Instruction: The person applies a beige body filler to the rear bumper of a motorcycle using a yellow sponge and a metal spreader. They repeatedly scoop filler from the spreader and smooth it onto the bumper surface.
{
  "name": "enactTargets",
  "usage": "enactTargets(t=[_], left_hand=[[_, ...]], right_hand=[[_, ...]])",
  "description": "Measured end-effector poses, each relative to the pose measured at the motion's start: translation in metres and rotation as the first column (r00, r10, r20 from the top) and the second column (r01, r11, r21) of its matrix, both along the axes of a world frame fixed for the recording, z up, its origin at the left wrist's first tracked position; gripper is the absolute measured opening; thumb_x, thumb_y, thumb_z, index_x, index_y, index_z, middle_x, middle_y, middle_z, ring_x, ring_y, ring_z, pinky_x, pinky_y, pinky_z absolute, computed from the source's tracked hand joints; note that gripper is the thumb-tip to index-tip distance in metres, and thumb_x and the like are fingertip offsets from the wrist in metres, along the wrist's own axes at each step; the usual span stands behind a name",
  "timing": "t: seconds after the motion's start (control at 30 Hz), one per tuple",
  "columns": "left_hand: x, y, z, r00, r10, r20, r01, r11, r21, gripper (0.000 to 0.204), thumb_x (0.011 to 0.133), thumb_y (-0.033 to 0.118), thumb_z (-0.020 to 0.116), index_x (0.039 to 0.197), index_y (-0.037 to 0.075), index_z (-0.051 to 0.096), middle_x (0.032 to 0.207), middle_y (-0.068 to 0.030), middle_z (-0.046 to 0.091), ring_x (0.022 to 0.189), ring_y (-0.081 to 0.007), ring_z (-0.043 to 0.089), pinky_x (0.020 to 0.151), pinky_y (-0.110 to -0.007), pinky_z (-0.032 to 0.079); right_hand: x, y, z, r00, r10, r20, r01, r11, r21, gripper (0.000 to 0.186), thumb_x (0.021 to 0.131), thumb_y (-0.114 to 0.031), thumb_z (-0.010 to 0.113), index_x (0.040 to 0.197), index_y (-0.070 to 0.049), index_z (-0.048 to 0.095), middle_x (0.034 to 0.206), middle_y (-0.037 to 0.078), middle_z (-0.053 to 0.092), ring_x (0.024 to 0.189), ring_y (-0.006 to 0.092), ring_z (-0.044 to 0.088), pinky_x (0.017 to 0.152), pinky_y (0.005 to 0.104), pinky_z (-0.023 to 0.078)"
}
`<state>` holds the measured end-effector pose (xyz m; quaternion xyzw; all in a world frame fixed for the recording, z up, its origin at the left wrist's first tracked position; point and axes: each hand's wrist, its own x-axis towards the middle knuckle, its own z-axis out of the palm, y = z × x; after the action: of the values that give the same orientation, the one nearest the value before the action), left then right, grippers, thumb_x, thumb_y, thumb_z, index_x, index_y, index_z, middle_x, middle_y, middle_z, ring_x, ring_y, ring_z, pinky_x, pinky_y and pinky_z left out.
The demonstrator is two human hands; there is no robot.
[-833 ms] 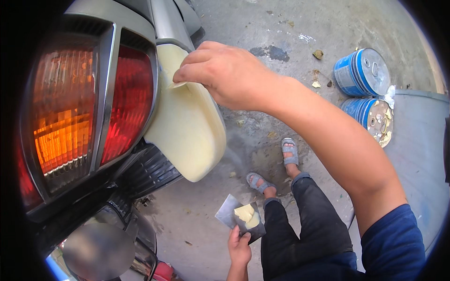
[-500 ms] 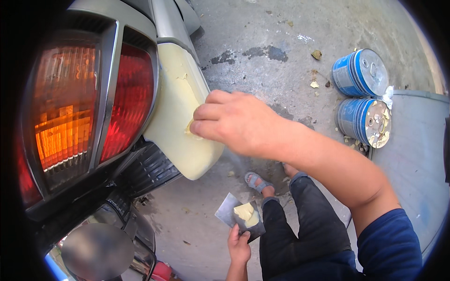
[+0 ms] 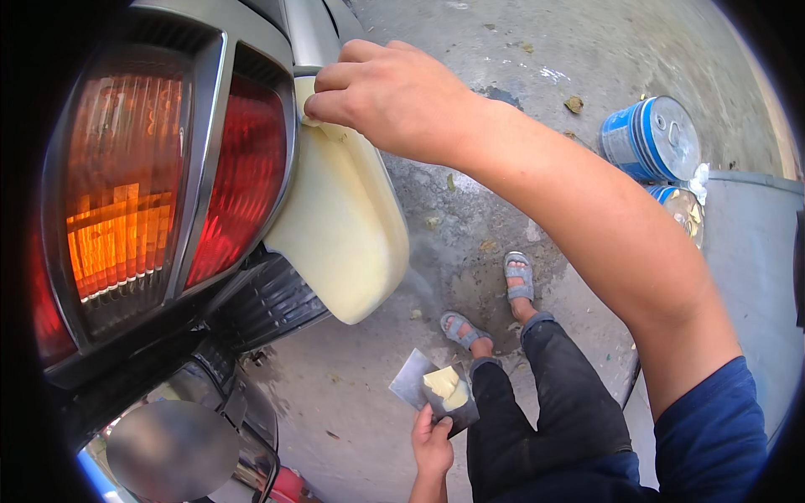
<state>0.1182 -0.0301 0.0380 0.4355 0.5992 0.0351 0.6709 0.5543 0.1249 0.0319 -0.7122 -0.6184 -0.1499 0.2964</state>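
Cream-coloured filler covers the bumper corner (image 3: 356,243) below the red and orange tail light (image 3: 243,180). My right hand (image 3: 394,101) is at the upper end of that corner, fingers pinched together and bent down against its surface. A bit of cream filler shows beneath the fingertips; whatever they grip is hidden behind them. Lower down, away from the car, my left hand (image 3: 432,444) grips a thin flat putty plate (image 3: 411,377), part light and part dark grey. On the plate lies a lump of cream putty (image 3: 449,387).
Two blue and silver metal pails (image 3: 671,134) stand on the concrete floor (image 3: 537,67) at right, the nearer partly behind my right arm. Beside them is a grey panel (image 3: 746,268). A motorbike (image 3: 251,427) stands at lower left. My sandalled feet (image 3: 520,277) are below the bumper.
My right hand has slid up along the bumper corner, from its middle to its upper end near the tail light. The left hand still holds the plate in nearly the same place.
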Motion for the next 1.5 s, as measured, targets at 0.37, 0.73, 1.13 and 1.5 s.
enactTargets(t=[0.37, 0.73, 1.13, 1.5], left_hand=[[-0.007, 0.0, -0.005, 1.0, -0.008, 0.004, 0.008, 1.0, -0.021, 0.043, 0.083, -0.004, 0.054, 0.126, -0.001, 0.058, 0.121, -0.0099, 0.055, 0.113, -0.02, 0.054, 0.098, -0.031, 0.041], [-0.014, 0.0, -0.004, 1.0, -0.01, -0.029, 0.01, 1.0, 0.004, 0.044, 0.082, -0.004, 0.055, 0.126, 0.0, 0.058, 0.117, -0.0095, 0.056, 0.112, -0.0195, 0.054, 0.097, -0.03, 0.041], [-0.015, 0.001, -0.005, 0.999, -0.031, -0.028, 0.031, 0.999, -0.017, 0.046, 0.082, -0.008, 0.049, 0.127, -0.002, 0.056, 0.121, -0.0071, 0.057, 0.114, -0.0171, 0.054, 0.1, -0.03, 0.04], [-0.005, -0.001, -0.004, 1.0, -0.015, 0.002, 0.015, 1.0, -0.015, 0.05, 0.081, -0.011, 0.046, 0.13, -0.003, 0.054, 0.125, -0.0061, 0.057, 0.117, -0.0165, 0.053, 0.103, -0.03, 0.038]], right_hand=[[-0.047, -0.013, 0.033, 0.981, 0.149, 0.122, -0.131, 0.981, -0.145, 0.013, 0.08, -0.023, 0.061, 0.08, -0.019, 0.074, 0.088, -0.007, 0.065, 0.096, 0.0173, 0.058, 0.073, 0.0369, 0.048], [0.006, -0.007, -0.002, 0.998, -0.025, 0.05, 0.023, 0.999, 0.031, 0.021, 0.082, -0.019, 0.058, 0.097, -0.023, 0.073, 0.093, -0.005, 0.066, 0.097, 0.0183, 0.062, 0.074, 0.0357, 0.052], [-0.05, -0.031, 0.019, 0.97, 0.228, -0.085, -0.239, 0.959, -0.153, 0.014, 0.08, -0.018, 0.058, 0.087, -0.02, 0.07, 0.091, -0.007, 0.064, 0.098, 0.0165, 0.058, 0.075, 0.0342, 0.048], [0.011, 0.005, 0.001, 0.974, 0.116, -0.193, -0.138, 0.985, -0.103, 0.038, 0.081, -0.003, 0.057, 0.113, -0.019, 0.07, 0.104, 0.004, 0.067, 0.107, 0.0265, 0.061, 0.085, 0.039, 0.054]])
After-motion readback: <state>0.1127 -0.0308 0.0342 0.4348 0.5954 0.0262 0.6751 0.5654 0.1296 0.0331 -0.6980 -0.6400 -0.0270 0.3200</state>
